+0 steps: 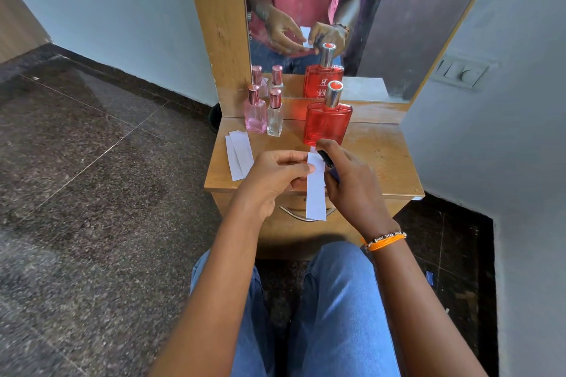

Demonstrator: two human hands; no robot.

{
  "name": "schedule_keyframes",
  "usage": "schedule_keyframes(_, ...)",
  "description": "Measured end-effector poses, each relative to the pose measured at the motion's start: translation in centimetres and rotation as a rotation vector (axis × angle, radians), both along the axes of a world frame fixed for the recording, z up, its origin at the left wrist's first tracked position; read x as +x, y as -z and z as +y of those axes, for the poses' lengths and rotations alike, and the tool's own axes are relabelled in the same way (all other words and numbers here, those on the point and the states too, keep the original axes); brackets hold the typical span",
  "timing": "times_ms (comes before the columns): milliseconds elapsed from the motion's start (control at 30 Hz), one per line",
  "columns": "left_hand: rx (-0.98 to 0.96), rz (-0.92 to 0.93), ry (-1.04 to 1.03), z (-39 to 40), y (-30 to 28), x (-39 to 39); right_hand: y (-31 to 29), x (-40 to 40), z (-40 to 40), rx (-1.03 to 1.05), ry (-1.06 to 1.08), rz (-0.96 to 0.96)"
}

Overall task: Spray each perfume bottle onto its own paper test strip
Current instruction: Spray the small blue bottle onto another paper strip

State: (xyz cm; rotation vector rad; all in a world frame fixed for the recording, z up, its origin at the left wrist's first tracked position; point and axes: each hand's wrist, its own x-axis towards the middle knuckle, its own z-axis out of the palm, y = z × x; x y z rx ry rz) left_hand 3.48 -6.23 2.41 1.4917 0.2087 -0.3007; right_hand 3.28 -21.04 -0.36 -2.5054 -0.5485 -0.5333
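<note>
I'm pinching a paper strip in my left hand, holding it off the bench; my right hand, at 3 o'clock, is gripping a small dark bottle, nozzle aimed to spray it.

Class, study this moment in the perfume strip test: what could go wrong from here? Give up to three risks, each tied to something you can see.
1. The right hand holds a small dark spray bottle almost against the white paper strip pinched by the left hand; spray may wet fingers.
2. The tall red glass bottle stands just beyond the hands and might be knocked.
3. Spare white strips lie near the table edge; mist may drift there.
</note>
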Motion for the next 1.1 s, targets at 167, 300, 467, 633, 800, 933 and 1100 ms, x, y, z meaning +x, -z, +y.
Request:
schedule_keyframes(167, 0.005, -0.002, -0.002, 0.0, 0.0, 0.0, -0.1, -0.1, 0.0, 0.006, -0.028, 0.007)
schedule_keyframes(300, -0.004, -0.012, -0.002, 0.1, -0.1, -0.1, 0.0, -0.1, 0.0, 0.027, -0.029, 0.023)
schedule_keyframes(467, 0.003, 0.002, -0.009, 0.1, -0.1, -0.2, 0.2, 0.0, 0.0, 0.034, -0.036, 0.029)
schedule_keyframes(633, 0.015, 0.005, -0.017, 0.2, -0.2, -0.3, 0.6, -0.1, 0.0, 0.019, -0.036, 0.023)
schedule_keyframes(800, 0.033, 0.007, -0.022, 0.1, 0.0, -0.3, 0.7, -0.1, -0.1, 0.056, -0.055, 0.029)
schedule_keyframes(933, 0.046, -0.002, -0.031, -0.1, 0.5, -0.2, 1.3, -0.3, -0.9, 0.287, 0.089, 0.031)
schedule_keyframes(1100, 0.233, -0.105, -0.063, -0.9, 1.4, 0.0, 2.1, -0.7, -3.6, 0.683, 0.266, 0.068)
